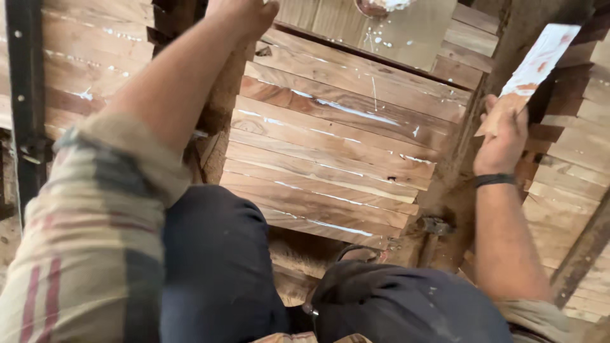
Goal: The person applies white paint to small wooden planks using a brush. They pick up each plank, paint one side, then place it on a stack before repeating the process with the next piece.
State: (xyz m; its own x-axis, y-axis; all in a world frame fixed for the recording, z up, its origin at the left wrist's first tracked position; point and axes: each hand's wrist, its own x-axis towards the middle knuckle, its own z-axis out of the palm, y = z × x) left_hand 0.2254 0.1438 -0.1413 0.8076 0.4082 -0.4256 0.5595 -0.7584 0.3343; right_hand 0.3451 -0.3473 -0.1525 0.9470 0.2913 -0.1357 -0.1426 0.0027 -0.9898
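**One glue-smeared strip in hand, panel down below**

One short wood strip point(532, 71) is up in the right hand point(502, 140), out past the right edge of the panel point(330, 159). Fingers are wrapped tight on its lower end, and the upper face is coated in white glue with bare streaks showing through. The strip tilts up and to the right, over a rough post point(464, 152) that sits between the panel and a stack of slats point(572, 171).

The left hand point(244, 16) reaches to the top edge of the frame and gets cut off there, so I can't tell if those fingers are apart or gripping anything. It's over the far left corner of the panel, near a dark beam point(219, 108).

What could go wrong, my guess: that wet face is angled, so glue could run or drip onto the wrist or the post. The panel already has white glue lines squeezed up between its boards, and a knee or sleeve brushing them would smear the lot.

Containers: only one, a round bowl point(381, 6) at the top, mostly out of shot, with white stuff in it and splatters on the board point(406, 35) below.
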